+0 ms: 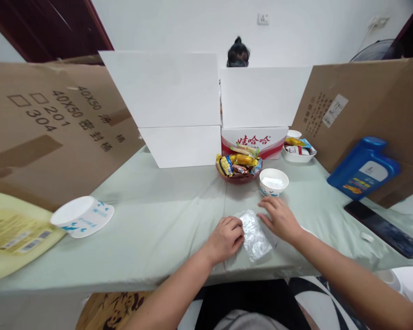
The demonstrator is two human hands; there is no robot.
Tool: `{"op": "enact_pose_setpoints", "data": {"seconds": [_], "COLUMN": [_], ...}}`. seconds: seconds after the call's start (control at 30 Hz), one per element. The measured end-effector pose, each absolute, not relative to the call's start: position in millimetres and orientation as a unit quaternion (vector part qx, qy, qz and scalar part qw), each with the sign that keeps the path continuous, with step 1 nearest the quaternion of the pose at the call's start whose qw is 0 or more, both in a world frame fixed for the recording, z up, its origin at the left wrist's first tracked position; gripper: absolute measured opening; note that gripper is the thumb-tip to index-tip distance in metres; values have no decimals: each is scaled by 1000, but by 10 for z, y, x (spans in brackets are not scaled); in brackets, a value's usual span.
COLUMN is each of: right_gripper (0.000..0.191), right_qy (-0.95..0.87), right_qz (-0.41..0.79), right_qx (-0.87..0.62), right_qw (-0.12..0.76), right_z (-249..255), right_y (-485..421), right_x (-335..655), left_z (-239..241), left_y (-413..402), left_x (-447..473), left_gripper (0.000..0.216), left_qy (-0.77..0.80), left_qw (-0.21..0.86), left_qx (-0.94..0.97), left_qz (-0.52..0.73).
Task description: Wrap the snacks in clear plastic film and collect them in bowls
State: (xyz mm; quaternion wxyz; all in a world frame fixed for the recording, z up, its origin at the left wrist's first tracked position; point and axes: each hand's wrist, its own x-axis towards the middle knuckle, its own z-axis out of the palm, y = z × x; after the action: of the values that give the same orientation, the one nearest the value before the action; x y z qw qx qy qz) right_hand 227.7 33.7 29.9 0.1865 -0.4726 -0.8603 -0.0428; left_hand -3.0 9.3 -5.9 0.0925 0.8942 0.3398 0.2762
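A small clear plastic bag (253, 234) lies flat on the pale green tablecloth (158, 224) near the front edge. My left hand (226, 238) rests at the bag's left edge with its fingers curled onto the plastic. My right hand (279, 217) lies at the bag's upper right corner, fingers stretched out flat and touching it. Just beyond my right hand stands a small white paper bowl (273, 181). Behind that bowl is a dark red bowl (239, 178) heaped with wrapped snacks.
White boxes (179, 110) and a red-printed carton (254, 140) stand at the back, with a person's head above them. Cardboard sheets (44, 123) flank both sides. A tipped paper bowl (82, 215), a blue jug (363, 169), a dark phone (382, 228) and another snack bowl (298, 151) lie around.
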Motion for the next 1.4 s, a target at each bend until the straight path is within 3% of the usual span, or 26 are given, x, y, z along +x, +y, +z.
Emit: {"op": "enact_pose_setpoints", "data": {"seconds": [0.13,0.37,0.63,0.73,0.97,1.17,1.4], "right_gripper": [43,37,22,23,19,23,18], "right_qy": [-937,-906,-898,-890,-857,-855,-838], "right_qz": [52,56,106,118,26,-10,-31], "right_qx": [-301,-338,-332,-367,-507,-510,-532], "right_qw": [172,247,267,243,84,92,113], "right_z": [187,-211,231,347,110,-30,32], "right_y": [-289,-736,-536,-241,363,332,464], "right_x": [2274,2270,2181,2111,1958,1929,2078], "left_z": [-27,-2,-49,-80,-49,-43,-14], "left_y": [74,52,67,86,88,56,75], "left_x": [-33,-41,-56,-58,-66,-39,7], "left_gripper": [10,19,30,31,35,30,29], "left_qy": [349,294,278,278,284,291,299], "left_qw": [105,117,117,120,131,91,96], "left_qx": [888,910,914,911,912,896,920], "left_qz": [281,268,270,279,264,322,233]}}
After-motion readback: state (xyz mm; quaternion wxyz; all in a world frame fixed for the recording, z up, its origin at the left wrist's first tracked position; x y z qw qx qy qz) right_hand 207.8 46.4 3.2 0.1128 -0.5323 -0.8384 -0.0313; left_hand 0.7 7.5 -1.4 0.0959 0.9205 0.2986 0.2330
